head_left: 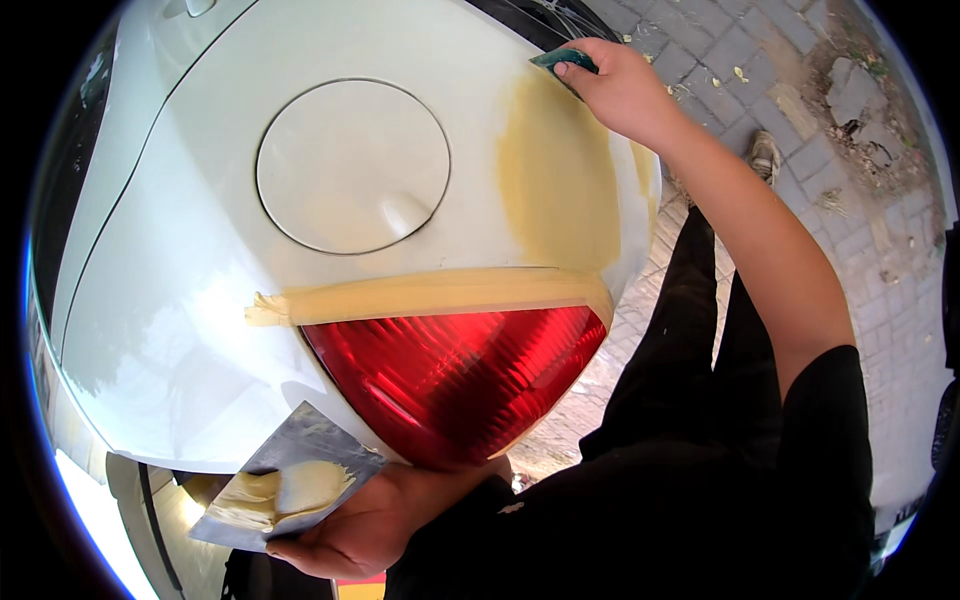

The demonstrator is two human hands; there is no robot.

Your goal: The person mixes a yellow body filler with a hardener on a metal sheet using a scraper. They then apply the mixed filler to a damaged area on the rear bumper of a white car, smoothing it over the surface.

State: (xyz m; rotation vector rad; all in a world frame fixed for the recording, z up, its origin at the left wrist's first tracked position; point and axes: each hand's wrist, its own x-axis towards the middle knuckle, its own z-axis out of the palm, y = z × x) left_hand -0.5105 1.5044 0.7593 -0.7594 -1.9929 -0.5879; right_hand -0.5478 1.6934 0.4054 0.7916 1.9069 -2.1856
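My right hand [618, 88] grips a dark green putty spreader [572, 68], its edge against the white car panel at the top of a broad patch of yellowish body filler [555, 175]. Low at the left, my left hand [355, 522] holds a flat grey metal plate [305, 440] from beneath, the fingers mostly hidden under it. A mound of cream-yellow putty [280, 495] lies on that plate. Between the two hands is a red tail light [460, 375], with masking tape [430, 297] along its upper edge.
A round fuel flap [353, 165], closed, sits in the white car body [190, 270] left of the filler. Part of a wheel [540, 20] shows at the top. Grey paving bricks [720, 60] cover the ground, with broken rubble [862, 105] at the far right.
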